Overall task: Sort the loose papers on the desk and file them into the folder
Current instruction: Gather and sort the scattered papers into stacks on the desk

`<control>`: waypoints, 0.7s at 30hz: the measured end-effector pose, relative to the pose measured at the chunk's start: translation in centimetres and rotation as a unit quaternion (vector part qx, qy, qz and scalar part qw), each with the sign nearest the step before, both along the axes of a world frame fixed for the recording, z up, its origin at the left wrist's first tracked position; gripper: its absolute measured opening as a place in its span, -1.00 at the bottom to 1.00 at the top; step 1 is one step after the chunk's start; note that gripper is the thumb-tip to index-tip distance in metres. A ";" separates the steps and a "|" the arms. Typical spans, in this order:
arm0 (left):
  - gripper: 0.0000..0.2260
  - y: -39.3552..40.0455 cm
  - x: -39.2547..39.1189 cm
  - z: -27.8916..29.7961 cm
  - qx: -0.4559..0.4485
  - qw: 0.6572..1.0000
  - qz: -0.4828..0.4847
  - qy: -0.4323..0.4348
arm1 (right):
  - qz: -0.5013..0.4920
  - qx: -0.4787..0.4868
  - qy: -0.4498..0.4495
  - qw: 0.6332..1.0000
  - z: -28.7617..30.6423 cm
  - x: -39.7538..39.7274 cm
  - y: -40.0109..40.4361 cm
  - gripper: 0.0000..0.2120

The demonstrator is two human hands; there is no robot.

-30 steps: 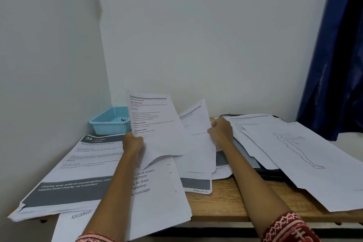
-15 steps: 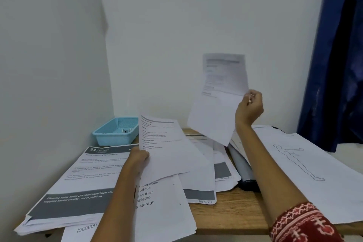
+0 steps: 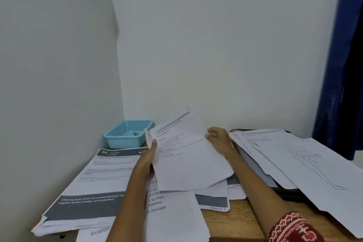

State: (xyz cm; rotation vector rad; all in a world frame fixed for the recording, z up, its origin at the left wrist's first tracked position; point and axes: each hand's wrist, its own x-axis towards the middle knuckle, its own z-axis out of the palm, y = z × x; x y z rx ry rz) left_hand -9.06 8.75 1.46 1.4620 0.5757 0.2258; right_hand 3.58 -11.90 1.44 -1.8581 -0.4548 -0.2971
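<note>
A small stack of printed white sheets is held tilted above the desk's middle. My left hand grips its left edge with the thumb on top. My right hand pinches its upper right edge. Under the stack lie more loose pages with large print. A thick pile with grey bands sits at the left. At the right, pages with a line drawing of a figure cover a dark folder, of which only an edge shows.
A light blue plastic basket stands in the back left corner against the white walls. The wooden desk shows at the front. A dark blue curtain hangs at the right.
My right hand, which held one sheet raised high, has come down and laid it onto the sheets in my left hand. Both hands now hold the stack together.
</note>
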 end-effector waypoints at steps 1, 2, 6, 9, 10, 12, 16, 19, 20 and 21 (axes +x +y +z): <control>-0.72 0.0 0.0 -0.1 0.032 0.999 -0.012 0.000 | 0.010 -0.002 -0.001 1.000 -0.6 -0.1 0.5 -0.88; -0.75 0.1 0.2 -0.4 0.067 0.998 -0.012 -0.006 | 0.012 -0.012 -0.001 1.000 -0.8 -0.4 1.0 -0.88; -0.67 0.5 0.8 -0.7 0.146 0.981 0.109 -0.070 | -0.140 -0.140 0.025 0.980 0.7 -0.9 1.0 -0.75; -0.72 1.0 0.9 -0.5 0.154 0.961 0.210 -0.097 | -0.213 -0.262 0.038 0.941 0.8 -1.3 -0.1 -0.85; -0.72 1.1 1.0 -0.6 0.156 0.956 0.232 -0.091 | -0.210 -0.297 0.055 0.930 0.5 -1.4 -0.4 -0.79; -0.72 1.2 0.9 -0.7 0.160 0.952 0.250 -0.074 | -0.176 -0.345 0.104 0.916 -0.3 -1.1 -0.9 -0.55; -0.71 1.4 1.0 -1.3 0.161 0.955 0.237 -0.074 | -0.117 -0.379 0.174 0.901 -1.0 -0.9 -0.9 -0.19; -0.69 1.5 1.0 -1.5 0.151 0.959 0.228 -0.074 | -0.130 -0.296 0.171 0.930 -1.0 -1.2 -0.8 -0.24; -0.69 1.5 1.0 -1.5 0.151 0.960 0.224 -0.075 | -0.143 -0.254 0.159 0.943 -1.0 -1.2 -0.8 -0.27; -0.69 1.5 0.9 -1.5 0.148 0.961 0.222 -0.075 | -0.155 -0.210 0.139 0.955 -1.0 -1.1 -0.9 -0.31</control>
